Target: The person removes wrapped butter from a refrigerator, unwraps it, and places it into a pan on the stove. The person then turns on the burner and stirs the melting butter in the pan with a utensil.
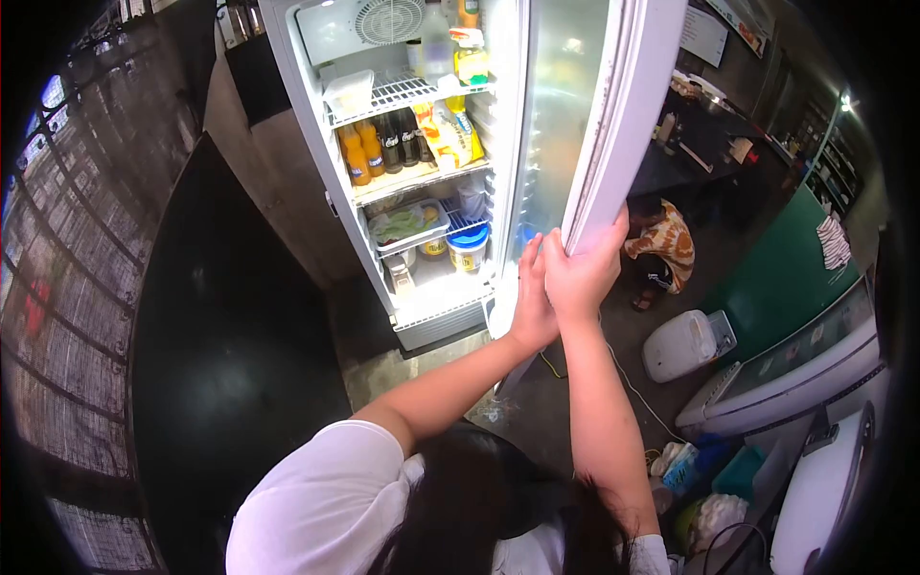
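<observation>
The refrigerator [443,329], near eleven o'clock, is stocked and lit; its door [628,125], at one o'clock, stands open, not yet shut. The right hand [585,273] clasps the door's edge; the left hand [533,305], fingers extended, lies beside it. Bottles [389,144] stand shelved, untouched.

Up top, the fridge [441,328] runs out of view, and so does its door [634,125]! Down low, the right hand [583,276] covers part of the left hand [533,305]. Inside, the blue-lidded tub [469,251] half blocks the yellow tub [433,246]. Print on the poster [704,36]? Too small to read! And the bottom edge slices through the left sleeve [316,508].
</observation>
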Available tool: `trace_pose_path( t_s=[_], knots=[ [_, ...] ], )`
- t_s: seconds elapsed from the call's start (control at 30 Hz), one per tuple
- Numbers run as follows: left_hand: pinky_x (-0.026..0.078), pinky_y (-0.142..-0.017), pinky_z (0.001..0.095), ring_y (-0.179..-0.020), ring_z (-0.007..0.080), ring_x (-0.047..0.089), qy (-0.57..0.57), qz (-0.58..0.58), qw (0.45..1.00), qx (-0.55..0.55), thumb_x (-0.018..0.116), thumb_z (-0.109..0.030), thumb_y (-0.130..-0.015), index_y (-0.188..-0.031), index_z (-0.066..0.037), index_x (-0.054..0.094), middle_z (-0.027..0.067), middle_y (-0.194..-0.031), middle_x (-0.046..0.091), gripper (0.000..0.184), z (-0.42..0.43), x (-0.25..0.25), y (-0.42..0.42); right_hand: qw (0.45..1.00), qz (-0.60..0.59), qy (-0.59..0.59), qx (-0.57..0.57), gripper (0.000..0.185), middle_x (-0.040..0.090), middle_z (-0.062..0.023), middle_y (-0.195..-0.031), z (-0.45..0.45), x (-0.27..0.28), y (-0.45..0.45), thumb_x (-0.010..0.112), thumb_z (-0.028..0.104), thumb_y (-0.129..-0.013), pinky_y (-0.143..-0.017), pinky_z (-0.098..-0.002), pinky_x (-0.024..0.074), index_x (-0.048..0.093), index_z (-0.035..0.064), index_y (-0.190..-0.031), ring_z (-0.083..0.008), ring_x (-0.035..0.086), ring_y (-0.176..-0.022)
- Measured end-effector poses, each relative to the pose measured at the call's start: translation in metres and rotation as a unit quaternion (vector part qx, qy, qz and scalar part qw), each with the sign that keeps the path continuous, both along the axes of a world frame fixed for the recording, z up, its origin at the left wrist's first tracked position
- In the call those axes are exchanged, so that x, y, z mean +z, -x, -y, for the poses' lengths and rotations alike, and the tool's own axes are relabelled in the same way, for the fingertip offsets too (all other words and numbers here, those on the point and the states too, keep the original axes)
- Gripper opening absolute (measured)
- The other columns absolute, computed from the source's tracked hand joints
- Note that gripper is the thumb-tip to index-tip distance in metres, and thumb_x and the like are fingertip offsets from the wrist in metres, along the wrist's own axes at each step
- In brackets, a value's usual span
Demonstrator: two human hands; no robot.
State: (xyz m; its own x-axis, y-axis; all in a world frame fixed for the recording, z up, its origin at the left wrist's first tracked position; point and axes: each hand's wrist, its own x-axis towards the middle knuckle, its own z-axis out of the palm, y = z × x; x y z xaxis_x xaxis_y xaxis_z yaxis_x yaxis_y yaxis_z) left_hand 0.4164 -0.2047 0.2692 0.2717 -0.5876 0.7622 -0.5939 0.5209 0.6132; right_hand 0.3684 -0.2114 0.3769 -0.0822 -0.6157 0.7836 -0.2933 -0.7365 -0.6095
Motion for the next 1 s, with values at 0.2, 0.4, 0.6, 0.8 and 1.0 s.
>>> trace_pose_path(
  t_s=[0.2, 0.4, 0.6, 0.8, 1.0],
  knots=[
    [0.023, -0.107, 0.0514, -0.136, 0.0448, 0.012, 0.020, 0.032, 0.999, 0.029, 0.076, -0.019, -0.071, -0.143, -0.007, 0.015, 0.0256, -0.144, 0.017, 0.095, -0.005, 0.002, 0.000, 1.000, 0.006, 0.009, -0.003, 0.076, 0.058, -0.0238, -0.109, 0.002, -0.002, -0.002, 0.067, 0.007, -0.066, -0.082, -0.0429, 0.0473, 0.031, 0.0032, -0.133, -0.0396, 0.060, -0.096],
    [0.024, -0.106, 0.0545, -0.137, 0.0470, 0.006, 0.050, 0.005, 0.998, 0.032, 0.081, -0.020, -0.065, -0.145, -0.018, 0.009, 0.0279, -0.147, 0.004, 0.108, 0.000, -0.006, 0.003, 0.999, 0.019, 0.027, 0.012, 0.077, 0.059, -0.0232, -0.108, 0.003, -0.001, -0.001, 0.067, 0.006, -0.065, -0.080, -0.0426, 0.0489, 0.032, 0.0057, -0.134, -0.0389, 0.061, -0.096],
    [0.019, -0.107, 0.0562, -0.138, 0.0461, 0.005, 0.069, -0.028, 0.997, -0.002, 0.082, -0.022, -0.064, -0.146, -0.019, 0.009, 0.0268, -0.148, 0.002, 0.110, 0.001, -0.014, 0.003, 1.000, 0.008, 0.025, -0.004, 0.078, 0.059, -0.0224, -0.109, 0.006, -0.008, 0.000, 0.066, 0.004, -0.065, -0.082, -0.0408, 0.0482, 0.031, 0.0032, -0.134, -0.0377, 0.062, -0.098],
    [0.010, -0.108, 0.0584, -0.139, 0.0400, 0.013, 0.098, 0.178, 0.974, -0.097, 0.073, -0.037, -0.071, -0.142, -0.018, 0.028, 0.0216, -0.149, 0.014, 0.087, 0.008, -0.001, -0.098, 0.999, 0.011, 0.049, -0.005, 0.077, 0.057, -0.0236, -0.110, 0.011, -0.012, -0.001, 0.066, 0.002, -0.065, -0.085, -0.0371, 0.0470, 0.031, -0.0025, -0.133, -0.0348, 0.061, -0.100],
    [0.040, -0.092, 0.0467, -0.110, 0.0379, 0.048, -0.147, 0.390, 0.891, 0.179, 0.063, -0.011, -0.071, -0.124, -0.011, 0.050, 0.0182, -0.130, 0.044, 0.055, 0.106, 0.066, -0.271, 0.998, 0.005, 0.041, -0.039, 0.079, 0.056, -0.0251, -0.107, 0.010, -0.014, -0.013, 0.067, 0.002, -0.063, -0.084, -0.0382, 0.0468, 0.029, -0.0057, -0.132, -0.0355, 0.061, -0.096]
  ],
)
